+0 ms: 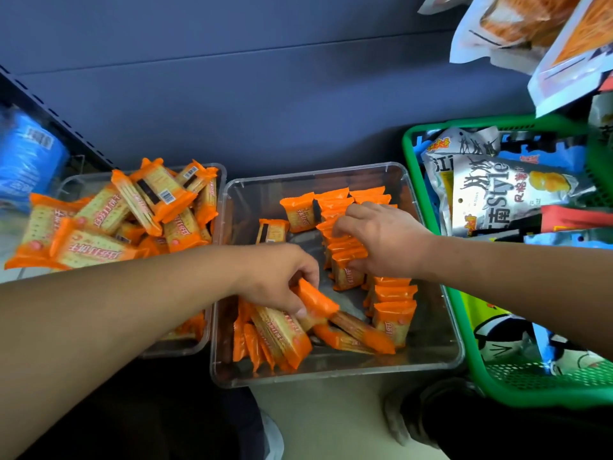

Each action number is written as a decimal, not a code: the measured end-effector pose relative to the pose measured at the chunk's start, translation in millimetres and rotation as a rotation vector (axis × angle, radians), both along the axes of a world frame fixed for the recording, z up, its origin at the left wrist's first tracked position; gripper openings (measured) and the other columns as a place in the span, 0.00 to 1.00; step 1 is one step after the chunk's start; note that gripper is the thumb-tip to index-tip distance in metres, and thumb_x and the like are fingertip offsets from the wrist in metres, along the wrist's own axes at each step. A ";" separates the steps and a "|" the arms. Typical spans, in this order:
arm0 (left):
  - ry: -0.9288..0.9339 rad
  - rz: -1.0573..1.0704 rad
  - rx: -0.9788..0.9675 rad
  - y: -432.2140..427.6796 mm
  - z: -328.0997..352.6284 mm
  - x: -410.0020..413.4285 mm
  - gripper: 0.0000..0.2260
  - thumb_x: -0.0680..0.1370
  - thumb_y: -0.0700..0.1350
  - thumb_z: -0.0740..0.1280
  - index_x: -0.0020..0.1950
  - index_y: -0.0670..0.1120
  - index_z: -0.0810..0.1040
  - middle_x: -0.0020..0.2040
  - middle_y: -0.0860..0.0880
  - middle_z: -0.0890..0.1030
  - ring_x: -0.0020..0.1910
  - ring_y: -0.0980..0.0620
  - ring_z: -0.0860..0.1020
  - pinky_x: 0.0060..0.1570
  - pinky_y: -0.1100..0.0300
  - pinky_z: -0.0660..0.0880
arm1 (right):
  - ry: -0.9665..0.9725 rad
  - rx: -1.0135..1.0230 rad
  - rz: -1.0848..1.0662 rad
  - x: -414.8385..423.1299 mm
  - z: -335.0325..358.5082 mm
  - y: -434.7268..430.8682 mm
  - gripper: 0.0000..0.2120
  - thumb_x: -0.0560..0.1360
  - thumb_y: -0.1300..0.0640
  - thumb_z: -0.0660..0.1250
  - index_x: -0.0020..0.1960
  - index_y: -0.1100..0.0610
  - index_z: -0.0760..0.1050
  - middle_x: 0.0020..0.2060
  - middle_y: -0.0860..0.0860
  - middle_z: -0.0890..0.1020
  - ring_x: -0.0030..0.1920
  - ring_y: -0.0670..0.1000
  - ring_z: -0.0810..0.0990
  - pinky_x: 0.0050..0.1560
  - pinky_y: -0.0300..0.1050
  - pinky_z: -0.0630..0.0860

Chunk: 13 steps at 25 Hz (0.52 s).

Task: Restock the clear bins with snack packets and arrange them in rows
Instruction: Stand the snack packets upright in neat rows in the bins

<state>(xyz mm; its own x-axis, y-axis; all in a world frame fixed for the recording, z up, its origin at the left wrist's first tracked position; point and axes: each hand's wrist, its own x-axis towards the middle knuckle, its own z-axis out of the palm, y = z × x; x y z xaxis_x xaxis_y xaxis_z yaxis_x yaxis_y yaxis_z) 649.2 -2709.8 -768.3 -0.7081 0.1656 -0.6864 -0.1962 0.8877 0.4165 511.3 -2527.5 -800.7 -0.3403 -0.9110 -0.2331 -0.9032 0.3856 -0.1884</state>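
Observation:
Two clear bins stand side by side on the floor. The left bin (217, 174) is heaped with loose orange cracker packets (99, 227). In the middle bin (438, 327) a row of upright orange packets (391, 303) runs along the right side, and a loose pile (282, 340) lies at the front left. My left hand (282, 280) grips one orange packet (316, 302) above that pile. My right hand (381, 237) holds the standing row (346, 257), fingers curled over its far end and thumb against the near packet.
A green mesh basket (431, 127) full of assorted snack bags stands to the right of the middle bin. More large bags (517, 28) hang at the top right. Blue packs (26, 161) sit on a shelf at the far left. A dark panel lies behind.

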 end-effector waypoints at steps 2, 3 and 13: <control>0.091 0.070 -0.014 -9.6 16.5 5.3 0.10 0.76 0.51 0.77 0.54 0.57 0.80 0.48 0.57 0.81 0.48 0.57 0.80 0.51 0.54 0.80 | -0.047 0.038 -0.003 -2.2 6.8 -6.2 0.27 0.75 0.43 0.75 0.70 0.44 0.71 0.59 0.43 0.73 0.65 0.50 0.72 0.58 0.46 0.71; 0.134 0.125 -0.012 -15.2 23.2 7.9 0.08 0.77 0.51 0.77 0.52 0.57 0.80 0.48 0.57 0.82 0.48 0.57 0.81 0.52 0.52 0.81 | -0.065 0.052 -0.003 -3.0 9.9 -7.6 0.25 0.74 0.42 0.75 0.69 0.44 0.73 0.56 0.42 0.72 0.63 0.49 0.74 0.55 0.45 0.72; 0.279 0.723 0.238 -24.9 66.3 22.6 0.07 0.78 0.45 0.76 0.54 0.48 0.81 0.46 0.49 0.88 0.43 0.50 0.86 0.49 0.49 0.83 | -0.944 -0.280 -0.374 5.5 45.6 -23.8 0.21 0.72 0.58 0.81 0.63 0.50 0.81 0.52 0.47 0.86 0.49 0.43 0.85 0.54 0.41 0.83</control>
